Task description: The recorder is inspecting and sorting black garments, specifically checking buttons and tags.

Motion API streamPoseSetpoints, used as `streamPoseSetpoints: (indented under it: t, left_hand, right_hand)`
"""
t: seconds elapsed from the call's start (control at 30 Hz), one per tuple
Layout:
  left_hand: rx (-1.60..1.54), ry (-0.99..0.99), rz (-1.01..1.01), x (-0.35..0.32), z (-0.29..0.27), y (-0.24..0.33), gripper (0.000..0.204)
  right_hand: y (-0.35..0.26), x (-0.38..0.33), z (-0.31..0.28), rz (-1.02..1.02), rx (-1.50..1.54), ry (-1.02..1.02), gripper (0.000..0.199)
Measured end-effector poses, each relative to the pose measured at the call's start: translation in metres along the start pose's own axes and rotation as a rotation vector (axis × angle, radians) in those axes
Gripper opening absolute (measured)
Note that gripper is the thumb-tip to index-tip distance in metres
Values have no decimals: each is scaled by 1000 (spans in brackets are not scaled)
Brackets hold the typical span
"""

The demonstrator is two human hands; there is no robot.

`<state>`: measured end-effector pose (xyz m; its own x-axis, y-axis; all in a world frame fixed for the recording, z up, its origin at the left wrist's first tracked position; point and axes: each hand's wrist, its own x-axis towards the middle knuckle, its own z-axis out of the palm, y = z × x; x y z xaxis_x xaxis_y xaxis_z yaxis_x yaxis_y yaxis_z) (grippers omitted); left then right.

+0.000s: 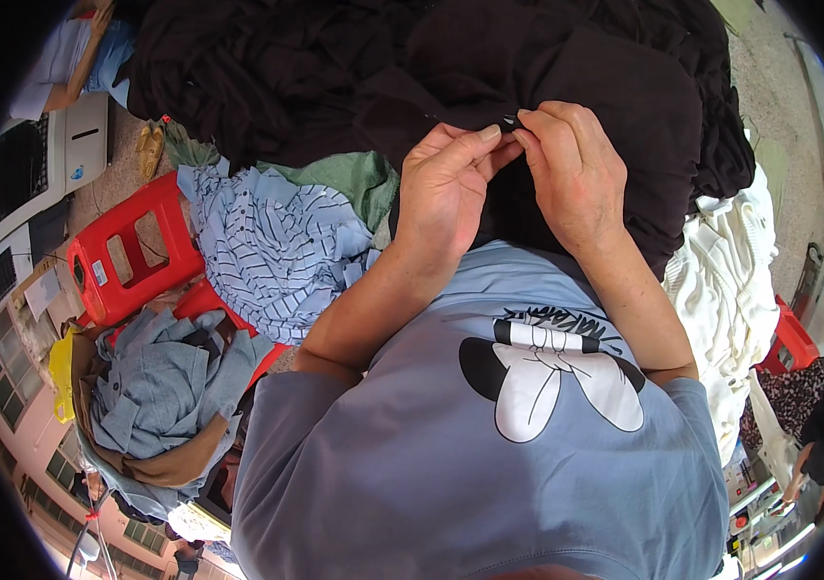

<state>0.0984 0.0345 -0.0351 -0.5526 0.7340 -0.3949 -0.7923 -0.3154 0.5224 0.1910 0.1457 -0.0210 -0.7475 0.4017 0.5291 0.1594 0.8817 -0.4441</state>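
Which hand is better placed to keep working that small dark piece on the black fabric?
Probably right. The right hand already pinches the small dark piece at its fingertips. The left hand meets it there and seems to steady the black fabric.

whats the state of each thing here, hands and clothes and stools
left hand: fingers pinched on the black garment
right hand: pinching the same spot, fingertips meeting the left
black garment: heaped, crumpled
striped shirt: crumpled beside the heap
white garments: piled
red stool: tipped on its side
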Motion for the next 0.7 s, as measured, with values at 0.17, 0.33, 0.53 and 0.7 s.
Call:
streamPoseSetpoints:
  t: [0.17,0.33,0.53,0.7]
  left_hand:
    - [-13,-10,-4,0,2,-1,2]
    - [6,-2,-1,3,-5,-3,2]
    - [8,18,-176,5,-3,7,20]
    - [79,37,-360,17,-15,23,44]
  right_hand:
    - [6,-4,2,4,63,31,24]
    - [-1,3,-3,172,232,-32,22]
    - [13,-2,4,-68,93,-108,34]
    - [10,-1,-7,-312,101,-81,27]
